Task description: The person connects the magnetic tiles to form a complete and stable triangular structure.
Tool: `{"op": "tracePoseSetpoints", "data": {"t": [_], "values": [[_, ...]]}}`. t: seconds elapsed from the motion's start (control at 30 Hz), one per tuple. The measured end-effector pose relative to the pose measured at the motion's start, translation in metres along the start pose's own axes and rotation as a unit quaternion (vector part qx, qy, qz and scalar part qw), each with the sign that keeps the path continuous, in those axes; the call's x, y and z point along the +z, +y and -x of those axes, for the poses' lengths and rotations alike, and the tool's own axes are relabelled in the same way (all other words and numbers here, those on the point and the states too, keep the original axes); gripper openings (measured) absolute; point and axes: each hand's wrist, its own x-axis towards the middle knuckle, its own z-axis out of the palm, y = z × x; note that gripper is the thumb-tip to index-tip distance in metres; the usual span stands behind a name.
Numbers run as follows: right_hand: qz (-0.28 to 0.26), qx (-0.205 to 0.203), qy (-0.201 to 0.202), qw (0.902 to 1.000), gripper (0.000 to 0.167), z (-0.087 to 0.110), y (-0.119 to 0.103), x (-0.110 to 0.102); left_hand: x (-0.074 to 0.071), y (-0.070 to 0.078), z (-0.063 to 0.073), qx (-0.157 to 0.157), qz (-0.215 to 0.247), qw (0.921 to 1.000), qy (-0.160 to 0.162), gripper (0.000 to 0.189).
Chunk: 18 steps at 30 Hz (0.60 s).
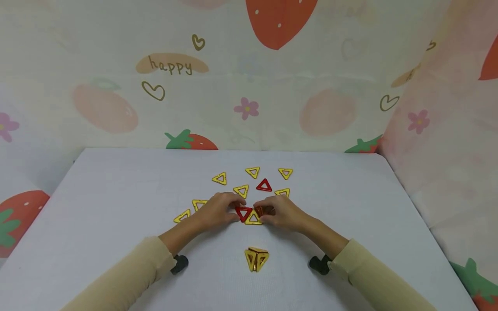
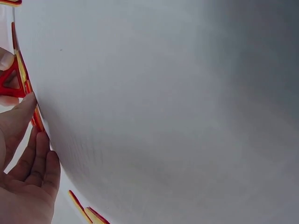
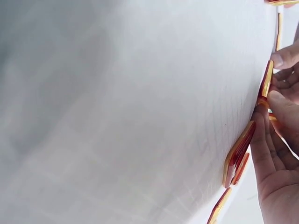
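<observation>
In the head view, my left hand (image 1: 219,211) pinches a flat red triangular magnetic tile (image 1: 244,208) between thumb and fingertips, at the left side of a yellow triangular tile (image 1: 253,223). My right hand (image 1: 285,212) grips a tilted red-orange triangular tile (image 1: 258,211) at the yellow tile's right side; its fingers partly hide it. The left wrist view has the left hand (image 2: 30,172) low at the left, thumb and fingers on an orange-red edge, and the red triangle (image 2: 10,92) raised by the other hand. The right hand (image 3: 278,158) shows at the right wrist view's edge.
Loose yellow triangular tiles (image 1: 241,187) and a red one (image 1: 264,188) lie beyond the hands. Two more yellow tiles, one of them (image 1: 182,219), lie beside the left forearm. Nearer the front edge stands a small yellow pyramid of tiles (image 1: 250,258). A patterned cloth (image 1: 272,86) hangs behind.
</observation>
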Motion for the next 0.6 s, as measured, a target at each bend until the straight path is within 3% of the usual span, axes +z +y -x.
{"op": "tracePoseSetpoints", "data": {"t": [0.3,0.6], "values": [[-0.002,0.001,-0.001,1.0000,0.041,0.0002,0.0005,-0.0002,-0.0009,0.0023,0.0006,-0.002,0.016,0.9998,0.012,0.037],[-0.004,0.007,0.000,1.0000,0.041,0.0004,-0.0008,0.0007,-0.0009,0.0037,-0.0007,0.001,0.033,0.9994,0.000,0.035]]}}
